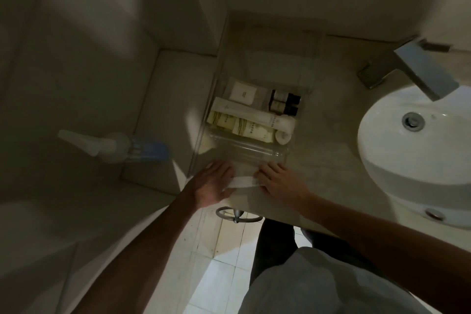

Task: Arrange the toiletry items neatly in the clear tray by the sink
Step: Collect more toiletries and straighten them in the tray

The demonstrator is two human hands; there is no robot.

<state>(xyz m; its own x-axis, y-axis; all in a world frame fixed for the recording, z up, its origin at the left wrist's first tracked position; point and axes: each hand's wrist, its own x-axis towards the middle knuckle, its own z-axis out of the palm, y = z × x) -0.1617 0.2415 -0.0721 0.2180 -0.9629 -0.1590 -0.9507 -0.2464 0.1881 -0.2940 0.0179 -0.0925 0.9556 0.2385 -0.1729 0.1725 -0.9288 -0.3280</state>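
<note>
The clear tray (244, 153) sits on the counter left of the sink. Inside lie a white square packet (242, 93), two small dark-capped bottles (284, 103), a long white tube (254, 115), two cream sachets (239, 126) and a round white cap (283, 137). Just in front of the tray, at the counter's front edge, a flat white item (244, 182) lies between my hands. My left hand (214, 183) rests on its left end and my right hand (276, 181) on its right end, fingers spread flat. Whether either hand grips it is unclear.
A round white sink (418, 160) with a metal tap (418, 66) fills the right side. On the lower ledge to the left lies a pump bottle with a blue label (122, 146). A metal ring holder (238, 213) hangs below the counter edge.
</note>
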